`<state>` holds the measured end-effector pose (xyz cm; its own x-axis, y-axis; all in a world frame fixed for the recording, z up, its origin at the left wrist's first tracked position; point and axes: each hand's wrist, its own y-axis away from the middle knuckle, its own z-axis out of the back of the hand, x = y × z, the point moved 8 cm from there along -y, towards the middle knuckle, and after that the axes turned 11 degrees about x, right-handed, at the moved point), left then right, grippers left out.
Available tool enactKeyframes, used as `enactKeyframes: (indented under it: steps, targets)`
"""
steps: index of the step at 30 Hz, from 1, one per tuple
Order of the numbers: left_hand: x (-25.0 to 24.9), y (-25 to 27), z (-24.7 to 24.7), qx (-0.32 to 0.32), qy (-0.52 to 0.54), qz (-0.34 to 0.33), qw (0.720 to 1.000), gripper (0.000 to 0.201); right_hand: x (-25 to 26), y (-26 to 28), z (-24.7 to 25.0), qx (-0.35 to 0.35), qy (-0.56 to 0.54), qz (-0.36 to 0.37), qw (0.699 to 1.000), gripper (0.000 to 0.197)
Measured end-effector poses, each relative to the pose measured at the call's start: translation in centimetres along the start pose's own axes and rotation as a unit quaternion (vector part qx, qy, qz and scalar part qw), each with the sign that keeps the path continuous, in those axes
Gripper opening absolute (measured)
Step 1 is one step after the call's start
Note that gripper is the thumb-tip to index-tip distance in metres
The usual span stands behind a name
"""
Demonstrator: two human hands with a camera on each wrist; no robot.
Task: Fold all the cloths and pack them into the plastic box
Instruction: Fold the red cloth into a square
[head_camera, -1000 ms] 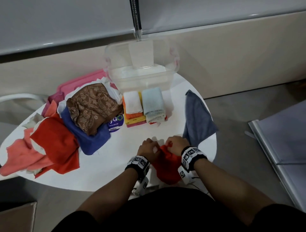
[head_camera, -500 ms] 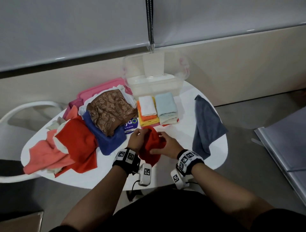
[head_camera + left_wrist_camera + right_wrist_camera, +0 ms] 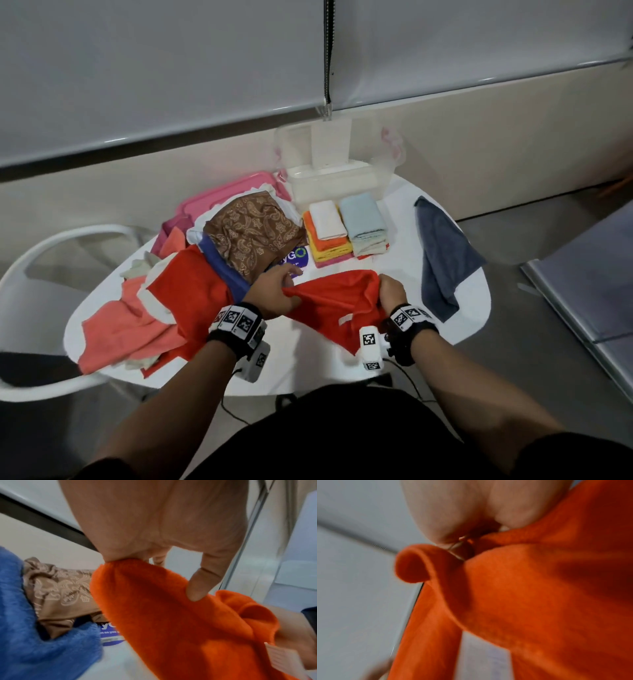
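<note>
Your left hand (image 3: 274, 294) and right hand (image 3: 390, 294) each pinch an upper corner of the red cloth (image 3: 337, 301), both grips closed on it, stretching it above the table (image 3: 394, 274) edge at 6 o'clock, not yet folded. At 12 o'clock, two stacks of folded cloths (image 3: 346, 229) wait in front of the plastic box (image 3: 339, 171), which looks unpacked. The unfolded heap (image 3: 191, 274) at 10 o'clock and the grey-blue cloth (image 3: 442, 253) at 2 o'clock remain.

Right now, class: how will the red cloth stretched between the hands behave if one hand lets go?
Probably floppy: the red cloth sags between the left hand and right hand. Likely light, held by pinches. Its fleecy nap suggests little slipping.
</note>
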<state>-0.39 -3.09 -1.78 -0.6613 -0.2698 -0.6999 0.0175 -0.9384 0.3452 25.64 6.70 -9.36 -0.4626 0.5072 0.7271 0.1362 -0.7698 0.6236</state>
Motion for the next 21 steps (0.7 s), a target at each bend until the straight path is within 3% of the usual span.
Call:
enactKeyframes:
  steps: [2, 4, 6, 9, 11, 15, 18, 21]
  targets:
    - [0.4, 0.0, -0.3, 0.032, -0.012, 0.008, 0.999, 0.029, -1.1, 0.6, 1.2, -0.088, -0.006, -0.012, 0.996, 0.025]
    - [0.3, -0.1, -0.8, 0.050, -0.026, -0.004, 0.998, 0.011, -1.5, 1.9, 1.2, -0.134, -0.011, 0.011, 0.991, 0.015]
    - [-0.1, -0.2, -0.9, 0.053, -0.036, -0.020, 0.998, 0.011, -0.4, 3.2, -0.8, -0.087, -0.013, 0.095, 0.992, 0.020]
    - [-0.5, -0.9, -0.6, 0.066, 0.013, -0.023, 0.997, 0.018, 1.5, 5.5, -6.7, 0.106, 0.043, 0.179, 0.977, 0.034]
    - [-1.1, -1.2, -0.4, 0.083, 0.095, -0.021, 0.992, 0.010, 2.3, 6.8, -10.1, 0.182, 0.115, 0.213, 0.953, 0.051]
    - [-2.8, -1.2, 0.2, 0.124, 0.204, -0.047, 0.970, 0.015, 3.1, 7.7, -11.3, 0.124, 0.158, 0.242, 0.949, 0.026]
    - [-2.5, -0.9, 1.2, 0.161, 0.121, -0.053, 0.978, 0.035, 3.0, 6.8, -8.6, 0.077, 0.109, 0.207, 0.969, 0.030]
    - [-1.4, -1.1, 2.4, 0.173, -0.073, -0.039, 0.981, 0.029, 4.3, 6.6, -4.6, 0.046, 0.061, 0.211, 0.974, 0.050]
